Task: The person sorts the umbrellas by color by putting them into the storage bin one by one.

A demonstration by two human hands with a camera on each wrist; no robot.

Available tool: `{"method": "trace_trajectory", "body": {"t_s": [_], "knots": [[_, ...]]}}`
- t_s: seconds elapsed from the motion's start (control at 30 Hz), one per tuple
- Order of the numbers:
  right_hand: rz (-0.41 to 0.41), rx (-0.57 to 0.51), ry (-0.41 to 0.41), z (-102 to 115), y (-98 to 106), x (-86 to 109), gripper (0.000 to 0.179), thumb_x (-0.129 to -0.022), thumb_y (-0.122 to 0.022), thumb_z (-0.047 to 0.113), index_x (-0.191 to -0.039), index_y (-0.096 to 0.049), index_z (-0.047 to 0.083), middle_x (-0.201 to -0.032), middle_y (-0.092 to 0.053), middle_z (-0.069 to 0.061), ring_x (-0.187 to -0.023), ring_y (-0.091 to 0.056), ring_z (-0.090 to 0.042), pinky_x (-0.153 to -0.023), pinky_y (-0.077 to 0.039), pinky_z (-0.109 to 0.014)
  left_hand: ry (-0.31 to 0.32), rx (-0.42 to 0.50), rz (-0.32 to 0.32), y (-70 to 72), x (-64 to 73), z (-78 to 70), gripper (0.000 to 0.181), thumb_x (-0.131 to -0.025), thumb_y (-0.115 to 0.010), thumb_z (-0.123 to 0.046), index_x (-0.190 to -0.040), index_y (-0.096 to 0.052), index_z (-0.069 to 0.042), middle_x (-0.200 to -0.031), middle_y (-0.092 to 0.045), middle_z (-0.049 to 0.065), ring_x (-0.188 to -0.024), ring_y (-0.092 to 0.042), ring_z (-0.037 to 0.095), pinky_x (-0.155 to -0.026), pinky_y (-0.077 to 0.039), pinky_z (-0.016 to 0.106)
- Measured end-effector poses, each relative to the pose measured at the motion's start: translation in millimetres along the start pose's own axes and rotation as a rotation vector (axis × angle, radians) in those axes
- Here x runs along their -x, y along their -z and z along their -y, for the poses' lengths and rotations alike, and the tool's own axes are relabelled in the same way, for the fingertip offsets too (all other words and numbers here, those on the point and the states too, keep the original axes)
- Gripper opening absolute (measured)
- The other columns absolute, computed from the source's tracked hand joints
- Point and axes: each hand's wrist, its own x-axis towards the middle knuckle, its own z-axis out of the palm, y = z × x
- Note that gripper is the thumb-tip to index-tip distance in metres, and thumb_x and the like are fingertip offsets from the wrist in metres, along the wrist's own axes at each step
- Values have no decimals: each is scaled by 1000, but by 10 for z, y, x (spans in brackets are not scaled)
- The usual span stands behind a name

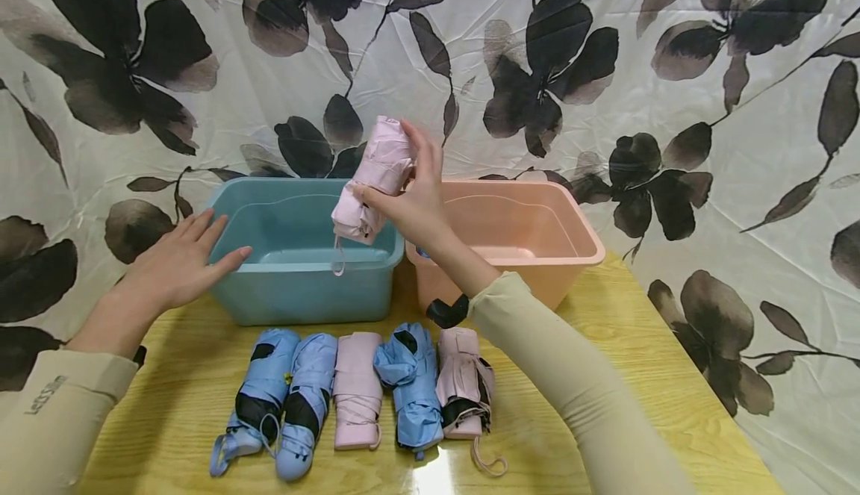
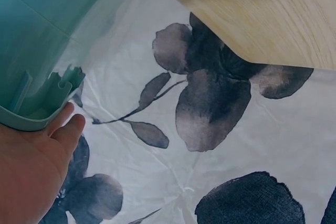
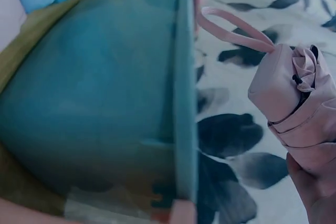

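Right hand [image 1: 423, 200] grips pink umbrella [image 1: 378, 170] above blue bin [image 1: 309, 297]. Left hand [image 1: 168, 265], spread and unclenched, touches bin's left rim.

Open descent into left half of teal bin [image 1: 282, 266], pink umbrella [image 1: 373, 174] obstructing its right, front wall [image 1: 312, 297] barring low entry

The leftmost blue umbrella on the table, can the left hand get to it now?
Probably yes: the left hand, at the edge of the teal bin, carries no umbrella, and the leftmost blue umbrella lies uncovered in front of that bin.
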Motion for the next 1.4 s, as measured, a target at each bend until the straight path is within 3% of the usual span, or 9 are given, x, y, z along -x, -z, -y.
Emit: {"method": "trace_trajectory", "body": {"t_s": [0.1,0.2,0.37,0.6,0.87,1.03,1.17,1.4], "knots": [[20,60,-30,-97,-142,-87,102,-77,-92,9,-161,-34,21,-157,-25,-2,-136,-41,-13,-104,-50,-28,4,2,5,-6,-6,-3,97,-106,-33,-67,-162,-13,10,-166,-5,39,-151,-7,61,-119,-10,75],[53,157,-68,-188,-256,-152,102,-76,-93,15,-160,-36,22,-157,-26,-3,-137,-39,-13,-106,-46,-24,6,-1,7,-13,-13,-1,97,-106,-33,-67,-162,-12,10,-166,-5,39,-151,-7,61,-119,-10,75],[125,274,-138,-362,-424,-208,102,-78,-94,21,-161,-34,24,-158,-24,-3,-134,-39,-17,-104,-47,-22,6,-10,-2,-28,-16,6,97,-106,-32,-67,-162,-13,10,-165,-7,39,-151,-8,61,-118,-11,76],[200,368,-238,-587,-616,-207,102,-76,-95,14,-159,-36,21,-158,-25,-9,-134,-44,-24,-105,-50,-30,1,-4,15,-65,-18,-12,97,-106,-32,-67,-162,-14,10,-165,-6,39,-151,-7,61,-118,-10,76],[443,523,-346,-706,-816,-273,104,-77,-94,18,-162,-34,22,-160,-25,-14,-132,-48,-26,-104,-51,-33,1,-12,21,1,-6,-7,96,-106,-32,-66,-162,-13,10,-165,-4,39,-151,-5,61,-119,-9,76],[574,546,-395,-736,-852,-248,97,-77,-94,16,-159,-42,26,-160,-22,-14,-128,-46,-26,-91,-51,-30,6,-5,27,-2,-2,-13,97,-106,-32,-67,-162,-12,10,-166,-3,39,-152,-4,60,-119,-9,75],[611,517,-468,-738,-833,-238,81,-77,-93,11,-148,-54,24,-159,-22,-13,-120,-45,-26,-77,-51,-27,4,-15,31,14,-19,-14,97,-106,-31,-67,-162,-12,10,-166,-4,39,-152,-4,60,-119,-9,75],[650,506,-571,-756,-867,-245,72,-77,-93,8,-138,-56,20,-161,-20,-9,-119,-48,-26,-76,-55,-26,10,-16,37,18,-11,9,97,-106,-30,-67,-162,-11,9,-166,-3,39,-152,-4,60,-118,-10,76]]}}
